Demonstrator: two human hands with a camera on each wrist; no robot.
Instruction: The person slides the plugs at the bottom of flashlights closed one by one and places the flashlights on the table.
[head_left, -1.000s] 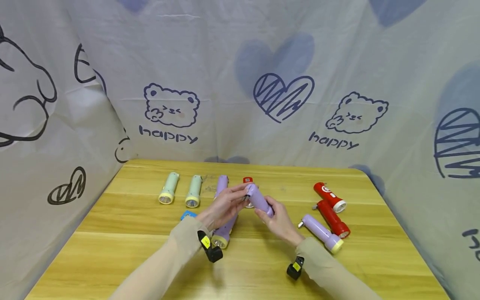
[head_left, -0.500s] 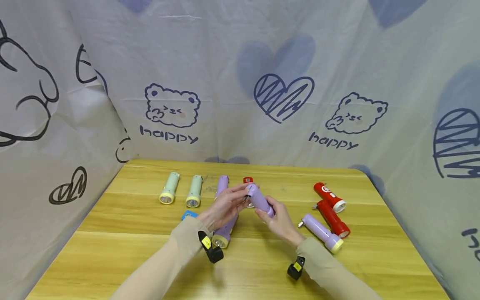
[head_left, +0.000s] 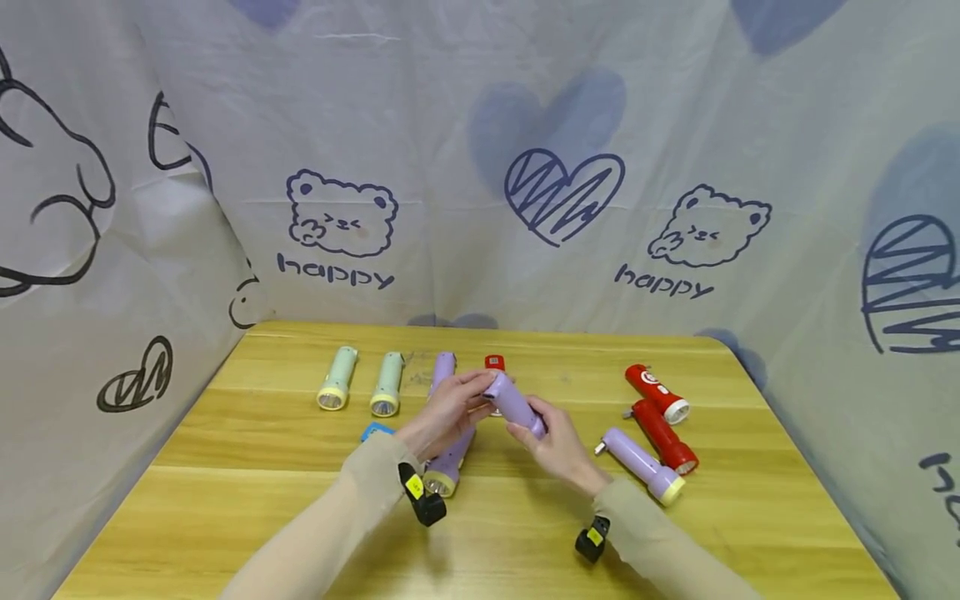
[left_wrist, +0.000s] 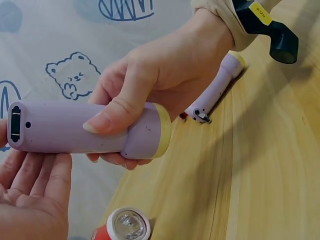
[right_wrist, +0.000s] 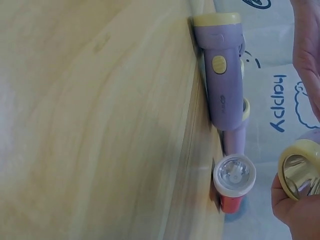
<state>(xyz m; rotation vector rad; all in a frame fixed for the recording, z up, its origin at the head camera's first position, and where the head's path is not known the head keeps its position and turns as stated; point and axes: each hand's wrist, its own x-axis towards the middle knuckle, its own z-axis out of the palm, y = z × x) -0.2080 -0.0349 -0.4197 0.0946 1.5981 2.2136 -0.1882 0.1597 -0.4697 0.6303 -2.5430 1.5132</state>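
Observation:
A purple flashlight (head_left: 513, 406) is held tilted above the table. My right hand (head_left: 557, 442) grips it near its yellow-rimmed head, the thumb (left_wrist: 107, 120) lying along the body in the left wrist view. At the tail end my left hand (head_left: 450, 414) holds on, fingers (left_wrist: 57, 180) touching the underside and a digit at the end face, partly cut off by the frame edge. A dark slot (left_wrist: 16, 124) with metal strips shows in the tail. In the right wrist view the flashlight's reflector (right_wrist: 301, 175) is visible.
Two green flashlights (head_left: 338, 377) lie at back left. Purple flashlights (head_left: 450, 467) and a red one (head_left: 494, 362) lie near and behind my hands. A blue object (head_left: 377, 431) is half hidden by the left arm. Two red flashlights (head_left: 665, 437) and a purple one (head_left: 641, 464) lie at right.
The fingers of my left hand have shifted at the tail, and the dark metal part that stuck out there no longer protrudes. The flashlight has tilted slightly. Things on the table stay put.

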